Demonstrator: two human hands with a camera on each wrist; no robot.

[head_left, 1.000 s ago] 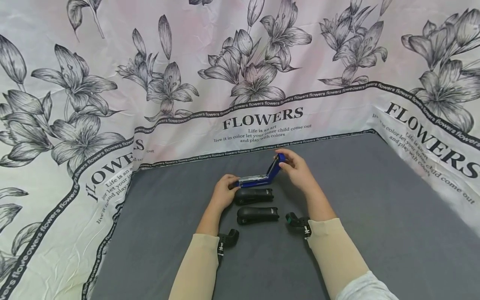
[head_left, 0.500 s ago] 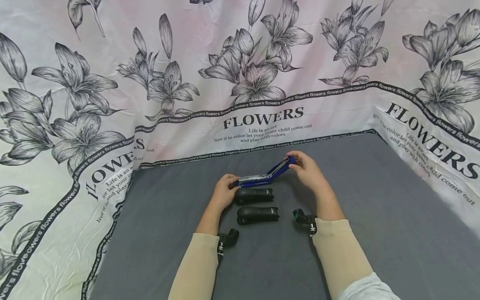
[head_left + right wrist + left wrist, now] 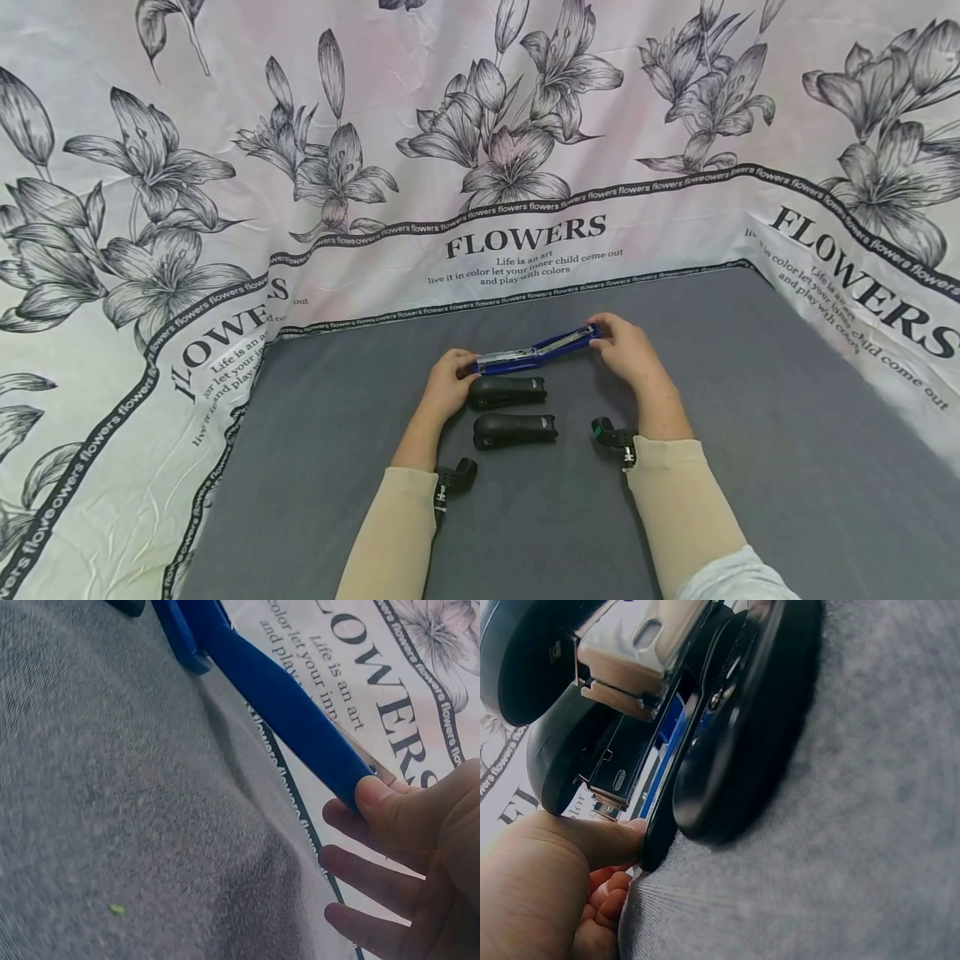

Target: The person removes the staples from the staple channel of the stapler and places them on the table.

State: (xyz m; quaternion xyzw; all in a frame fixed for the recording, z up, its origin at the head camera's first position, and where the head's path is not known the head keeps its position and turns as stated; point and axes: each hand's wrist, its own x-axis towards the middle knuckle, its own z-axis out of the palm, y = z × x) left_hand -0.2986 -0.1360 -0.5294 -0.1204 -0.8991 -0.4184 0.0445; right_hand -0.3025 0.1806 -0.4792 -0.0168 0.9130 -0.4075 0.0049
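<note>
A blue stapler (image 3: pixel 536 352) lies swung wide open on the grey cloth, its base on the left and its top arm (image 3: pixel 285 712) stretched out to the right, almost flat. My left hand (image 3: pixel 448 385) holds the base end down with curled fingers (image 3: pixel 600 847). My right hand (image 3: pixel 626 350) pinches the tip of the blue top arm between thumb (image 3: pixel 386 802) and fingers. Two black staplers (image 3: pixel 507 392) (image 3: pixel 515 429) lie shut, side by side, just in front of the blue one, between my forearms.
The grey mat (image 3: pixel 750 433) spreads wide to the right and left of my hands. A white flower-printed sheet (image 3: pixel 517 167) rises as a wall behind and on both sides. Small black cameras (image 3: pixel 456 482) (image 3: pixel 613 437) are strapped to my wrists.
My right hand has swung the blue stapler's top arm from steeply raised down to the right, until it lies nearly flat. My left hand has stayed on the base.
</note>
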